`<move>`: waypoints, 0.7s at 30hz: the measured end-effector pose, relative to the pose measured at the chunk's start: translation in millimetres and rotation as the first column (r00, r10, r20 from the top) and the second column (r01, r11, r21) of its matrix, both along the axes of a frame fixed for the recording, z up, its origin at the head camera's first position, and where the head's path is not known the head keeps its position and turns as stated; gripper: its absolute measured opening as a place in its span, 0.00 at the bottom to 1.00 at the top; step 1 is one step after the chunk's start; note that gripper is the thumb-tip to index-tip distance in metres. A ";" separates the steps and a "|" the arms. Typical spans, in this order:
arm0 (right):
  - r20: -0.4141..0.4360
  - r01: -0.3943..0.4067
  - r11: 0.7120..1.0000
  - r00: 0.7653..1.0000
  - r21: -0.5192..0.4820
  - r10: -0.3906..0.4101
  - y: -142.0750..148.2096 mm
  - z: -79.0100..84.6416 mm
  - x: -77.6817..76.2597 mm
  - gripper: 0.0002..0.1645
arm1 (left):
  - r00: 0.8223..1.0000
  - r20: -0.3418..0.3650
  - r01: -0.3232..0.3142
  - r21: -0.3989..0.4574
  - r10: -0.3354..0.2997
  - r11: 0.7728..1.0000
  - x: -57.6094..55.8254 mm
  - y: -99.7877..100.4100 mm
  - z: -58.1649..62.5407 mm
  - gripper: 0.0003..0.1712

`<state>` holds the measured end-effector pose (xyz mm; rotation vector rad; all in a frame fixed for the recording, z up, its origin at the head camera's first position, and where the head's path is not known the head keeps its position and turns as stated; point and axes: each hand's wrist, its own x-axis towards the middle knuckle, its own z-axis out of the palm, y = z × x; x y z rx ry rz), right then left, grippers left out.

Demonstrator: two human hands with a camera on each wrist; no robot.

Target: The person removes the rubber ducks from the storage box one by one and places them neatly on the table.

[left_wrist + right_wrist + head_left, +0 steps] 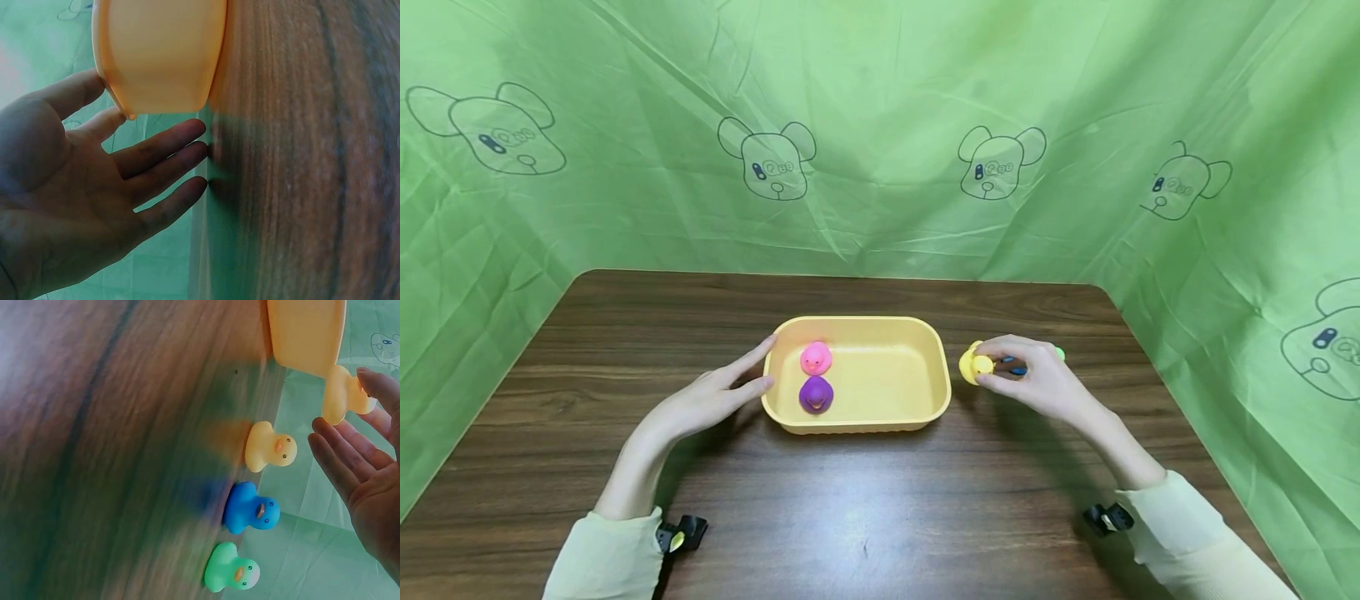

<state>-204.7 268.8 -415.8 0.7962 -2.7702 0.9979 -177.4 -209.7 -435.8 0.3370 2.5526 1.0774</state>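
In the head view, a yellow plastic tub (887, 375) holds a pink rubber duck (816, 358) and a purple rubber duck (816, 395) at its left end. My left hand (707, 400) rests its thumb and forefinger against the tub's left rim, fingers spread and fairly straight. Just off the tub's right side, my right hand (1033, 375) pinches a yellow rubber duck (337, 394) between thumb and fingers, raised above the table in the right wrist view. Beneath that hand stand another yellow duck (269, 447), a blue duck (250, 507) and a green duck (230, 567) in a row.
The dark wooden table (850, 517) runs back to a green cloth (880, 225) printed with mouse-like heads, which also hangs along both sides. A black camera strap sits at the left wrist (681, 535) and another at the right wrist (1108, 518).
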 end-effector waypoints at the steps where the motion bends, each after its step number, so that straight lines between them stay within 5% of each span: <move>1: -0.003 -0.002 1.000 1.000 0.003 0.002 1.2 -0.8 0.3 0.14 | 1.000 0.001 0.001 -0.001 -0.001 1.000 -0.2 0.1 0.0 0.40; 21: 0.018 -0.015 1.000 1.000 0.027 0.014 14.8 -18.4 6.9 0.16 | 1.000 0.000 0.000 -0.001 0.000 1.000 -0.3 0.4 -0.6 0.40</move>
